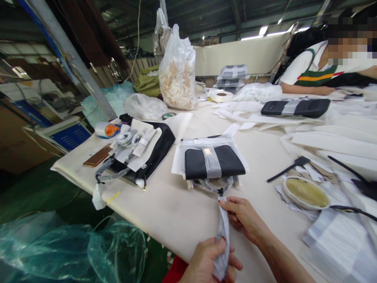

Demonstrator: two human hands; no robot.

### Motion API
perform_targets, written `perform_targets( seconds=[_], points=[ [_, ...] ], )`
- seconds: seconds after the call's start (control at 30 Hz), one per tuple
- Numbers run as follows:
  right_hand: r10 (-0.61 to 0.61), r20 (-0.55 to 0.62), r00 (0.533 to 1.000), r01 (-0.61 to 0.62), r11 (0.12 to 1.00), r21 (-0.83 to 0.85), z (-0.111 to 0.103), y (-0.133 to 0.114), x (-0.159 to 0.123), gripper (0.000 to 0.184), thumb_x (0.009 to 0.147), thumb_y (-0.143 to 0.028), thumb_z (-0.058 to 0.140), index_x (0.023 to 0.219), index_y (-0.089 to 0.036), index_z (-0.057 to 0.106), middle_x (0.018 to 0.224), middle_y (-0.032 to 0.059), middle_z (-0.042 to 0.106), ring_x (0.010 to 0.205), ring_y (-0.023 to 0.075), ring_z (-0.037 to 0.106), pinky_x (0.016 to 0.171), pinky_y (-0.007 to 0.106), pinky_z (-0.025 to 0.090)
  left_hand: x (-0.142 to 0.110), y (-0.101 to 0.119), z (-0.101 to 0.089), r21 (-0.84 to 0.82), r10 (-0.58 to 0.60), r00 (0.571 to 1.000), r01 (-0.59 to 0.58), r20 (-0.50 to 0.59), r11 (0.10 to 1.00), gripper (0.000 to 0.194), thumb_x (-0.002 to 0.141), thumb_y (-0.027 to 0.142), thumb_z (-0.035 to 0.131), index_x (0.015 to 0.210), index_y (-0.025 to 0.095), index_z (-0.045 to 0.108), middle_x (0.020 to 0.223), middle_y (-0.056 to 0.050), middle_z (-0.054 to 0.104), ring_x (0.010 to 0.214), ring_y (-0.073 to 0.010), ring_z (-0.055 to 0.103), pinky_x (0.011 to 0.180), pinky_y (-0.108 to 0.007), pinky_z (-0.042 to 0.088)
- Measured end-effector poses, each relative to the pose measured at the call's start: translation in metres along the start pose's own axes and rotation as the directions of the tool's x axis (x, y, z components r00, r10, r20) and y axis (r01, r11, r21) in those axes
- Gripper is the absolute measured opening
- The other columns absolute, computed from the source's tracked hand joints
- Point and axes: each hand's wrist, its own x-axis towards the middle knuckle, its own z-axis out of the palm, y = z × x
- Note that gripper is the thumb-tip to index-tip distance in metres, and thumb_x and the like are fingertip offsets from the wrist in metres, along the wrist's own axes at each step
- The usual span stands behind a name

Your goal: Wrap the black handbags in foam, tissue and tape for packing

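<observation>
Cream tabletop [165, 212] under a dark roof [206, 15]. Left hand [207, 257] and right hand [244, 218] both pinch a pale strip [224, 226]. Blue panel [71, 137]: markings too small to read.

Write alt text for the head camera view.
The left hand and right hand hold a pale strip leading to a banded black bag on a pale table. A second bag lies left, a round dish right; a co-worker is at upper right.
</observation>
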Motion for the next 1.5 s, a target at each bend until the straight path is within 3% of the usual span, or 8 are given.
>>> perform_targets(
  seconds=[0.1,0.2,0.37,0.57,0.9,1.2,1.33,1.5],
  points=[
    [-0.009,-0.003,1.000,0.009,1.000,0.006,0.000,0.000,0.000,0.039,0.050,-0.046,0.071,0.054,-0.020,0.043,0.033,-0.0117,0.031,0.031,0.0018,0.019,0.038,0.023,0.004,-0.001,0.000,0.002,0.085,0.008,0.999,-0.012,0.049,0.996,0.058,0.046,0.056,0.074,0.079,0.014,0.052,0.066,-0.006,0.062,0.052,-0.0147,0.055,0.053,-0.026,0.035],
    [-0.012,-0.005,1.000,0.012,1.000,0.015,0.000,0.000,0.001,0.038,0.049,-0.045,0.072,0.054,-0.020,0.044,0.033,-0.0119,0.030,0.031,0.0013,0.018,0.038,0.022,0.005,0.000,0.010,0.010,0.183,0.045,0.999,-0.045,0.004,0.982,0.064,0.037,0.058,0.078,0.076,0.014,0.052,0.067,-0.006,0.062,0.059,-0.0163,0.058,0.057,-0.028,0.040],
    [-0.005,-0.007,1.000,0.005,0.999,0.041,0.001,0.001,0.002,0.039,0.048,-0.044,0.073,0.052,-0.020,0.042,0.034,-0.0112,0.032,0.031,0.0024,0.022,0.035,0.021,0.010,0.019,0.037,0.027,0.159,0.285,0.958,-0.275,-0.042,0.948,0.046,0.054,0.048,0.069,0.080,0.013,0.054,0.063,-0.002,0.060,0.055,-0.0124,0.055,0.058,-0.026,0.042],
    [-0.009,-0.026,1.000,0.010,0.999,0.045,0.000,0.003,0.002,0.040,0.048,-0.045,0.073,0.053,-0.021,0.042,0.036,-0.0104,0.034,0.031,0.0038,0.025,0.034,0.021,0.014,0.042,0.035,0.039,0.139,0.344,0.930,-0.326,-0.128,0.935,0.035,0.055,0.044,0.063,0.073,0.017,0.047,0.049,0.003,0.053,0.041,-0.0088,0.047,0.045,-0.022,0.035],
    [-0.156,-0.091,0.984,0.142,0.978,-0.150,-0.006,-0.008,0.000,0.029,0.054,-0.044,0.066,0.050,-0.019,0.051,0.038,-0.0056,0.042,0.038,0.0070,0.034,0.041,0.024,0.020,0.044,0.032,0.040,0.157,0.400,0.897,-0.374,-0.190,0.914,0.024,0.067,0.037,0.059,0.067,0.019,0.043,0.047,0.004,0.051,0.038,-0.0097,0.047,0.041,-0.020,0.030],
    [-0.154,-0.039,0.987,0.134,0.939,-0.317,-0.008,-0.012,-0.002,0.026,0.059,-0.046,0.052,0.053,-0.021,0.046,0.041,-0.0058,0.040,0.037,0.0084,0.036,0.041,0.025,0.024,0.045,0.038,0.048,0.209,0.389,0.902,-0.350,-0.188,0.913,0.017,0.076,0.031,0.050,0.073,0.014,0.051,0.053,0.000,0.055,0.036,-0.0097,0.046,0.039,-0.022,0.033],
    [-0.190,-0.105,0.976,0.111,0.852,-0.511,-0.004,-0.012,0.000,0.018,0.070,-0.032,0.043,0.054,-0.023,0.041,0.041,-0.0048,0.040,0.037,0.0109,0.039,0.042,0.026,0.029,0.046,0.037,0.049,0.268,0.404,0.885,-0.341,-0.232,0.901,0.015,0.079,0.028,0.046,0.071,0.016,0.049,0.047,0.002,0.051,0.033,-0.0097,0.043,0.038,-0.022,0.033],
    [-0.322,-0.186,0.928,0.033,0.569,-0.821,0.010,-0.027,0.003,0.023,0.064,-0.013,0.053,0.048,-0.023,0.039,0.048,0.0021,0.052,0.057,0.0199,0.056,0.055,0.030,0.034,0.051,0.035,0.051,0.407,0.492,0.830,-0.366,-0.265,0.837,0.018,0.081,0.026,0.046,0.064,0.017,0.048,0.045,0.004,0.046,0.032,-0.0086,0.037,0.037,-0.022,0.027]
  ],
)
